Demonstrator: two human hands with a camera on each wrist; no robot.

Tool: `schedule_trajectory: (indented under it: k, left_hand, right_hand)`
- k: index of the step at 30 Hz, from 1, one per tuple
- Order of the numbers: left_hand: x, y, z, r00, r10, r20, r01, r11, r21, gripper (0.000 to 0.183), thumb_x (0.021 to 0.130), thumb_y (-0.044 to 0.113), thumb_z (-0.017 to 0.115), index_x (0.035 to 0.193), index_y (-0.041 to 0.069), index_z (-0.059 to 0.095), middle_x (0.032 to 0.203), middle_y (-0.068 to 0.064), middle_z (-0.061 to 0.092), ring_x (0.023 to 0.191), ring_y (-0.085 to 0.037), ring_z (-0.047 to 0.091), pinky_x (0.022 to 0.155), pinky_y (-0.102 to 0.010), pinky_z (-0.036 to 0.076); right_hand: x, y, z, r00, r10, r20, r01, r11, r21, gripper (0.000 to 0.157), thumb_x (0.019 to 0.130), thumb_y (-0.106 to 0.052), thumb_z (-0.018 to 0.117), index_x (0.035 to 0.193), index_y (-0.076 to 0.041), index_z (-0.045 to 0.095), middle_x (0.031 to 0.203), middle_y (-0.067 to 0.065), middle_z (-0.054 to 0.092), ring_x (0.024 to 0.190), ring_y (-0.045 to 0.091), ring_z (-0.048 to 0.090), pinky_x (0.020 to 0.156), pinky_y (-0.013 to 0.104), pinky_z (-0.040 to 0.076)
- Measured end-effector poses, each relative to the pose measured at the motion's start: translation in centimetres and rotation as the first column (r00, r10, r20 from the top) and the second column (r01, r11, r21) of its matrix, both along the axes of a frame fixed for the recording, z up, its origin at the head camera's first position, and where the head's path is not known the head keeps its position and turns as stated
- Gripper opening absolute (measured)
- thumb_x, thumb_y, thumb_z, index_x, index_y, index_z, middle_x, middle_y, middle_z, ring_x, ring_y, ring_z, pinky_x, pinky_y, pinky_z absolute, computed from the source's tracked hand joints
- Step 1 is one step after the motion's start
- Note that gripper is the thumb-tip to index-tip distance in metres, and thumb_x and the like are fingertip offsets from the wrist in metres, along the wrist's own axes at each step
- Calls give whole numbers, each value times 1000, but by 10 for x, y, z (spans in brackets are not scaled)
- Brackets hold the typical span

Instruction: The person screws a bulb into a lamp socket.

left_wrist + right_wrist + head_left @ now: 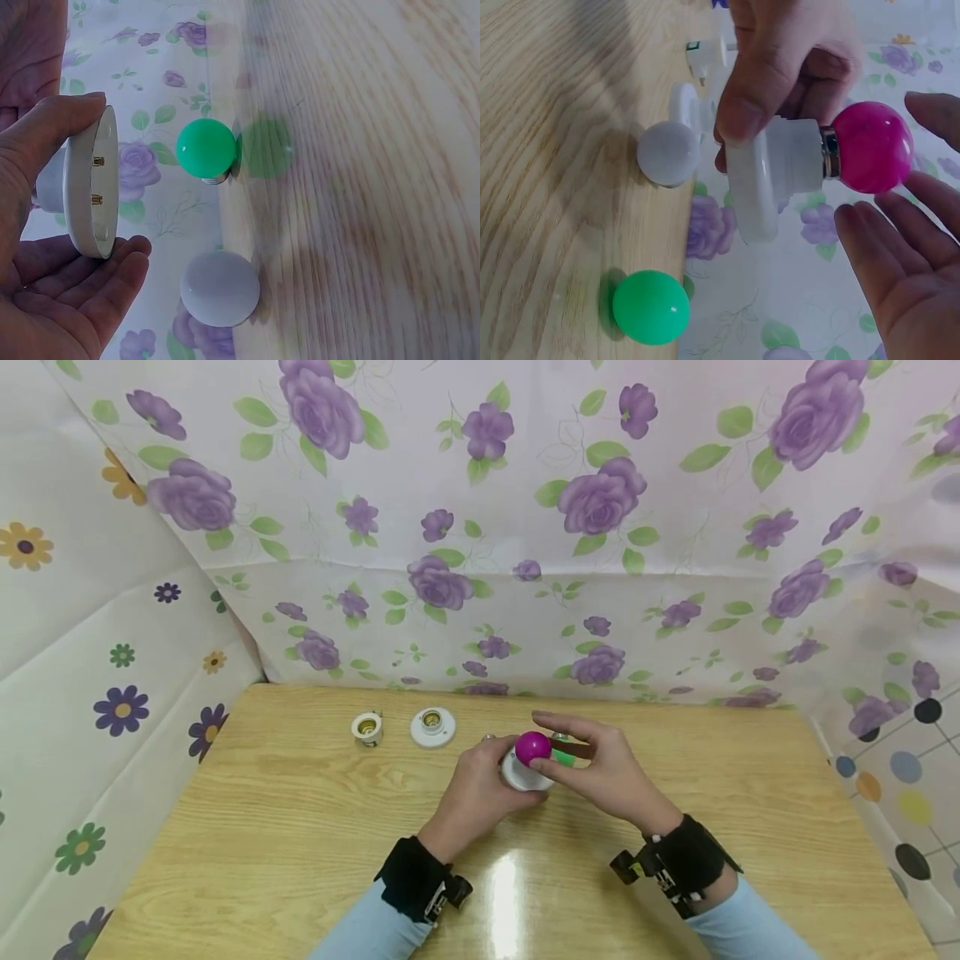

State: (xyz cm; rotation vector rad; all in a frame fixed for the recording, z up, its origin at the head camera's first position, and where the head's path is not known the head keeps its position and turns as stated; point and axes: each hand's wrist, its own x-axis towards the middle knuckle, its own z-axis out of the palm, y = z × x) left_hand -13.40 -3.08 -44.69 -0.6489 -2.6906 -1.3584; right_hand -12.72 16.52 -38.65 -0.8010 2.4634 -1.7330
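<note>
My left hand point(476, 785) grips a white round-based lamp holder point(751, 191) by its disc edge, raised off the table. Its underside with two brass screws shows in the left wrist view. A magenta bulb point(533, 747) sits in the holder's socket, a strip of its metal screw base still visible in the right wrist view. Around that bulb spreads my right hand point(606, 770), thumb and fingers apart and fairly straight, fingertips right at the glass. Beyond the hands, a green bulb point(206, 148) and a white bulb point(220, 289) lie on the table.
On the wooden table point(300, 827), left of my hands, stand a second round-based lamp holder point(422, 735) and a small white socket point(357, 727). Flowered cloth point(510, 627) hangs behind the table's far edge. Wrist cameras are strapped to both forearms.
</note>
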Motion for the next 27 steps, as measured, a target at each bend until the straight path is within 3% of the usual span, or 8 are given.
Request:
schedule_trajectory:
  k: [6,10,21,27]
  left_hand:
    - [0,-1,-1,1000,2,2,-2,1000,-6,65,69,48,78,125,25,55,108,14,54,99,-3,51,81,-24,45]
    - [0,-1,-1,1000,3,3,-3,1000,-3,66,68,48,78,125,24,55,108,14,55,99,-3,52,80,-23,45]
    - [-1,-1,-2,1000,1,-3,-1,1000,0,66,68,47,79,125,24,55,107,13,55,96,-4,52,78,-23,46]
    - [-1,-1,0,1000,2,8,-2,1000,-11,67,67,47,79,126,26,54,107,14,55,97,-4,51,78,-23,46]
  right_hand:
    - [-10,7,-16,997,75,23,-76,997,13,51,86,-25,67,134,-22,50,135,-5,47,123,20,44,92,41,42]
    - [-11,6,-19,995,94,32,-93,996,-7,48,86,-21,67,132,-19,52,133,-3,50,120,19,46,90,42,43]
    - [5,-8,10,999,22,48,-20,999,-41,43,81,-1,68,123,-4,58,123,12,56,105,25,57,79,35,49]
    - [4,-6,5,997,1,79,5,997,-80,43,80,-3,70,121,-2,59,120,14,57,103,25,58,77,36,50]
